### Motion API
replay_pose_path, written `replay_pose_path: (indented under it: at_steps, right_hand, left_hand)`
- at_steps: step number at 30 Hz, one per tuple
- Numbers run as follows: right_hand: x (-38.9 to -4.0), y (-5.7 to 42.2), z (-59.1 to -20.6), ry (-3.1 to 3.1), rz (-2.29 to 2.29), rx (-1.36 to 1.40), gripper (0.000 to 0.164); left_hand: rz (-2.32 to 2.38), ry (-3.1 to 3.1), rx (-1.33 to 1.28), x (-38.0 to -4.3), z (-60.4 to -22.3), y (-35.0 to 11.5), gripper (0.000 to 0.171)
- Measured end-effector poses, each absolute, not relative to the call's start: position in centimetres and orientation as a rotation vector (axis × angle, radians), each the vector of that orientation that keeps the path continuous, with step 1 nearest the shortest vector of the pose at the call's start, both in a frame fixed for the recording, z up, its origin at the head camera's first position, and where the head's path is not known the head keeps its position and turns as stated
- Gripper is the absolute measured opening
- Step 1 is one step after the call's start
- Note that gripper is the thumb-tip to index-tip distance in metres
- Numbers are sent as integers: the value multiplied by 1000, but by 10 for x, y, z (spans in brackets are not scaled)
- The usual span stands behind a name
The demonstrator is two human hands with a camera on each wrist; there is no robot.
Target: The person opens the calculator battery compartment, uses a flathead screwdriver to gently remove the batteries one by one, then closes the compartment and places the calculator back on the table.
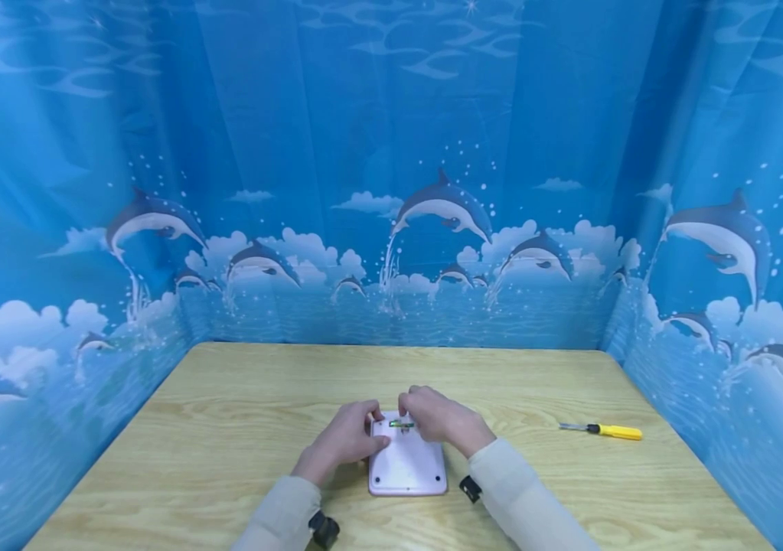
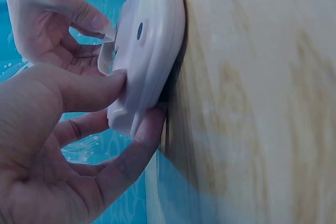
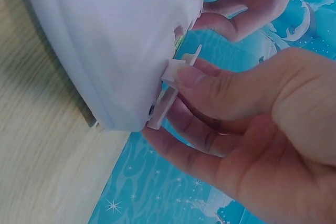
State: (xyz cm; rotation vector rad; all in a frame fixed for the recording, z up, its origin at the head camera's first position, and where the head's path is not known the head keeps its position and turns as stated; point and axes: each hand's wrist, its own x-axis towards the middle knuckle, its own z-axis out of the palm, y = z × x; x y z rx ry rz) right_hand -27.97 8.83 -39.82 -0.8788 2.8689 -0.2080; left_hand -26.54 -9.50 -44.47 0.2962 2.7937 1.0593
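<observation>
A pale pink calculator-like device (image 1: 408, 468) lies back side up on the table, dark screw holes showing at its corners. My left hand (image 1: 344, 438) grips its left side, thumb on the back and fingers reaching under the edge, as the left wrist view shows. Between thumb and fingers, my right hand (image 1: 445, 419) pinches a small white battery cover (image 3: 166, 107) at the device's far end. The cover stands tilted away from the opening. A green battery (image 1: 399, 424) shows in the uncovered compartment, partly hidden by the right hand in the head view.
A screwdriver (image 1: 618, 432) with a yellow handle lies to the right on the wood-grain table (image 1: 246, 398). Blue curtains (image 1: 336, 153) printed with dolphins and clouds hang behind the table and along both sides.
</observation>
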Motion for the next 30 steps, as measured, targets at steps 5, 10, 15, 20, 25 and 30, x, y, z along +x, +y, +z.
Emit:
replay_pose_path:
  at_steps: [5,10,15,20,25,30]
  right_hand:
    - [-280,91,-396,2861,-196,-867,37]
    - [-282,94,-394,2861,-191,-846,37]
    - [-283,98,-393,2874,-206,-827,36]
    - [-285,101,-392,2892,-202,-831,33]
    - [-287,104,-390,2896,-185,-818,30]
    - [-290,108,-390,2896,-168,-802,26]
  left_hand:
    - [1058,2791,283,-265,-444,-94,25]
    - [1056,2798,297,-264,-444,-95,24]
    - [1064,2803,321,-265,-444,-96,24]
    - [1071,2797,318,-265,-444,-96,25]
    - [1067,2798,300,-265,-443,-96,25]
    - [1064,2792,272,-263,-443,-95,25]
